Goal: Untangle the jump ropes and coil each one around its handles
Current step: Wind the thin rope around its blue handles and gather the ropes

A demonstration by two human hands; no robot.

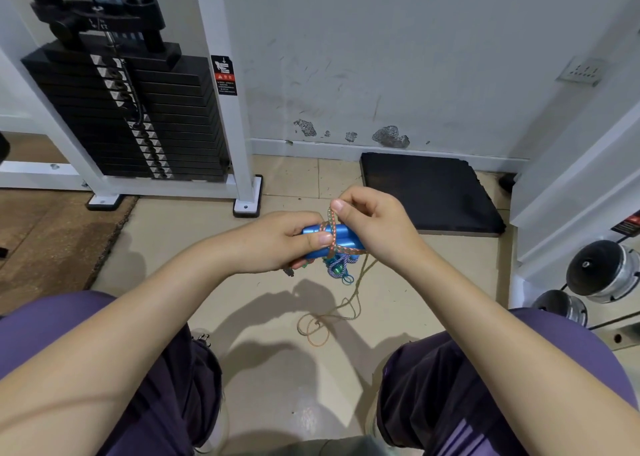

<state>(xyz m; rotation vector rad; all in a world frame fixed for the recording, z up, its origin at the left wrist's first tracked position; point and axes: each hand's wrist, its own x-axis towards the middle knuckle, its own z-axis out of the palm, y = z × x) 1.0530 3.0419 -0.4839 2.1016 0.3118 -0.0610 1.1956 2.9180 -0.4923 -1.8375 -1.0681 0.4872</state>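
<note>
Two blue jump-rope handles (341, 239) lie side by side in my left hand (284, 240), whose fingers and thumb curl round them. An orange-and-green braided rope (333, 228) crosses over the handles. My right hand (372, 225) pinches a loop of that rope just above them. The rope's loose length (323, 320) hangs down and lies in loops on the floor. Below the handles sits a second bundle, a blue-and-white rope with green handles (337, 270), partly hidden by my hands.
A white weight machine with a black plate stack (138, 116) stands at the left. A black mat (429, 192) lies against the wall ahead. Dumbbells (602, 272) rest at the right. My knees frame the tiled floor (194, 240) below.
</note>
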